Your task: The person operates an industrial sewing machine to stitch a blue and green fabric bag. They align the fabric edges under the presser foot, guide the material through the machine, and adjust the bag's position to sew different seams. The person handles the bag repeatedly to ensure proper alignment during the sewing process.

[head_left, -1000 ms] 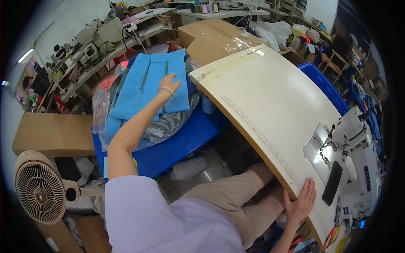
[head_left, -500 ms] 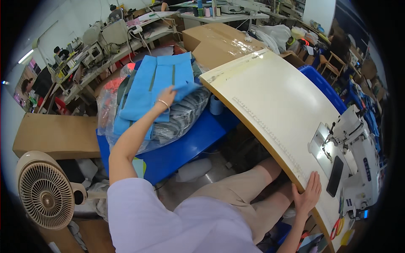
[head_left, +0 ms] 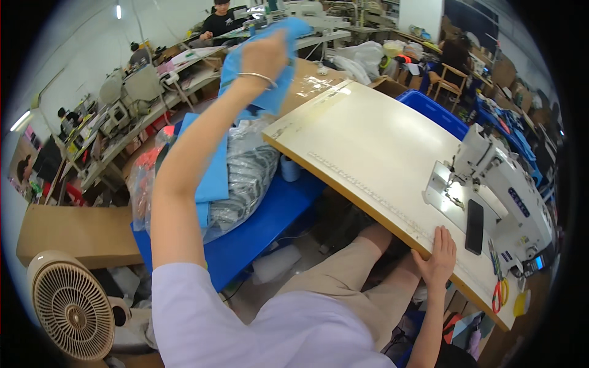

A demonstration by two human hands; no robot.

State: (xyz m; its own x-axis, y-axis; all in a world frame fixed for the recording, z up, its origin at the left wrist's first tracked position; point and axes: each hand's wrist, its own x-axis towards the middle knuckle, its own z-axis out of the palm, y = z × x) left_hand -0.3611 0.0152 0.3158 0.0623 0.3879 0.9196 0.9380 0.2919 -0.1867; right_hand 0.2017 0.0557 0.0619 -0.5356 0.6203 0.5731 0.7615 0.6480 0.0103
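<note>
My left hand [head_left: 265, 60], with a bracelet at the wrist, is raised above the pile on my left, its fingers closed on a blue fabric piece [head_left: 280, 93] that hangs below and behind it. Under that arm, more blue fabric [head_left: 213, 179] lies on a clear plastic bag [head_left: 253, 175] of grey patterned cloth. My right hand [head_left: 438, 259] rests flat on the near edge of the white sewing table [head_left: 368, 135], fingers stretched out. Close to it are a black phone [head_left: 474, 226] and the white sewing machine [head_left: 491, 168].
Red-and-yellow scissors [head_left: 499, 294] lie at the table's right end. A blue thread cone [head_left: 290, 168] stands beside the bag. Cardboard boxes [head_left: 80, 233], a fan [head_left: 75, 316] and a blue crate [head_left: 432, 113] surround me. Another person [head_left: 219, 23] sits at the back.
My left hand has lifted the blue fabric piece off the pile, up and away from me. The view has shifted slightly. My right hand stays on the table edge.
</note>
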